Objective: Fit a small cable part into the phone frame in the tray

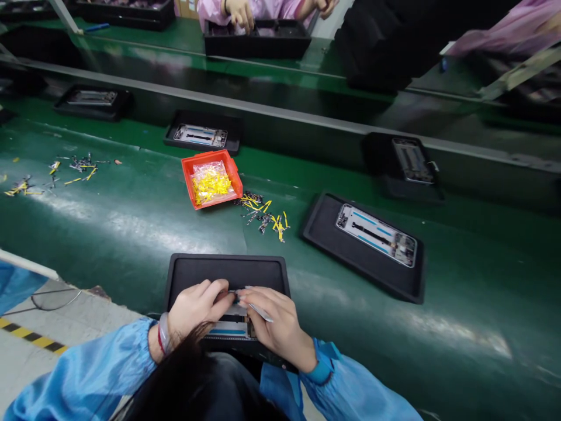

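Observation:
A phone frame (225, 329) with a blue strip lies in a black tray (228, 266) close to my body, largely covered by my hands. My left hand (197, 307) is closed in a pinch at the frame's upper edge; what its fingertips hold is hidden. My right hand (280, 321) is closed around a thin, flat silvery tool (262, 312), whose end sticks out between the fingers. The fingertips of both hands almost meet over a small dark spot. Beyond the tray lies a loose pile of small yellow-and-black strips (265, 216).
An orange bin (190, 181) holds a bag of yellow pieces. To the right, another black tray (319, 234) carries a phone frame (377, 234). More trays line a lower strip behind, beyond it a rail (272, 111). A co-worker's hand (240, 13) reaches into a black box (258, 47).

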`<state>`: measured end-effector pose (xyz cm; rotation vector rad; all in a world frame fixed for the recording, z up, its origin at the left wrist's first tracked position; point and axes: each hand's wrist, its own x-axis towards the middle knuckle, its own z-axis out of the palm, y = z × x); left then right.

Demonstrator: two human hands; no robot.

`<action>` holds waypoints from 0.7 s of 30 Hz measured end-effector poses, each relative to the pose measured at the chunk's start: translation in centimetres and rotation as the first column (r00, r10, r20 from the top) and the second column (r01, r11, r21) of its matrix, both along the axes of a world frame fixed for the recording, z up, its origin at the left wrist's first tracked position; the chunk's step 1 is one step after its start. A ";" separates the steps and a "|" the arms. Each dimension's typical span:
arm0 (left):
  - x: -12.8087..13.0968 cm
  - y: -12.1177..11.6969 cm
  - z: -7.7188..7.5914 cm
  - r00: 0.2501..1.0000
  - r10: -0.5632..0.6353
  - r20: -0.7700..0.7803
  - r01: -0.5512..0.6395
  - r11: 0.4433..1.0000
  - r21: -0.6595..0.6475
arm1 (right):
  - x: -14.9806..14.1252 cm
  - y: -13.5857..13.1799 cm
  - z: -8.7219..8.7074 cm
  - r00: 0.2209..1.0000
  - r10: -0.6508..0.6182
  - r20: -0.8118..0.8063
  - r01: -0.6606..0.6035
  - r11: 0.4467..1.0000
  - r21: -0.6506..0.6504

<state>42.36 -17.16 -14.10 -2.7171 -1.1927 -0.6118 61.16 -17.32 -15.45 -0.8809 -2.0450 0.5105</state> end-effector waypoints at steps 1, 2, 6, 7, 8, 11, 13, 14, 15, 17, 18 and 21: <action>0.0 0.0 0.0 1.000 0.005 0.007 -0.005 1.000 0.013 | 0.0 0.0 0.0 1.000 0.000 0.001 0.000 1.000 0.007; 0.0 0.1 -0.1 1.000 0.008 0.013 -0.008 1.000 0.023 | 0.1 0.0 -0.1 1.000 0.000 0.000 0.000 1.000 0.017; 0.0 0.1 -0.4 1.000 0.000 0.022 0.000 1.000 0.013 | 0.0 -0.1 -0.4 0.999 -0.029 -0.033 0.029 0.999 -0.024; 0.0 0.1 -0.5 1.000 -0.003 0.026 0.003 1.000 -0.001 | 0.0 -0.2 -0.5 0.997 -0.057 -0.061 0.053 0.997 -0.057; -0.1 0.1 -0.5 0.999 -0.001 0.036 0.001 1.000 -0.014 | 0.0 -0.2 -0.6 0.992 -0.091 -0.092 0.083 0.993 -0.090; -0.1 0.0 -0.7 0.996 0.023 0.086 -0.021 0.999 -0.029 | 0.0 -0.3 -0.7 0.973 -0.161 -0.163 0.136 0.979 -0.150; -0.1 0.0 -0.8 0.995 0.035 0.098 -0.032 0.999 -0.035 | 0.0 -0.4 -0.6 0.973 -0.148 -0.176 0.120 0.979 -0.163; -0.1 0.0 -0.8 0.995 0.033 0.091 -0.030 0.999 -0.039 | 0.0 -0.4 -0.6 0.975 -0.136 -0.178 0.106 0.980 -0.166; -0.1 0.0 -0.8 0.997 0.028 0.079 -0.025 0.999 -0.044 | 0.0 -0.4 -0.6 0.975 -0.128 -0.179 0.097 0.981 -0.169; -0.2 0.0 -0.7 0.998 0.020 0.060 -0.017 0.999 -0.050 | -0.1 -0.3 -0.5 0.976 -0.126 -0.178 0.095 0.980 -0.173; -0.2 0.0 -0.6 0.998 0.016 0.057 -0.013 0.999 -0.049 | -0.1 -0.3 -0.4 0.976 -0.127 -0.178 0.097 0.980 -0.172; -0.4 0.0 -0.6 0.998 0.009 0.060 -0.006 0.998 -0.055 | -0.2 -0.3 -0.4 0.976 -0.127 -0.174 0.099 0.982 -0.160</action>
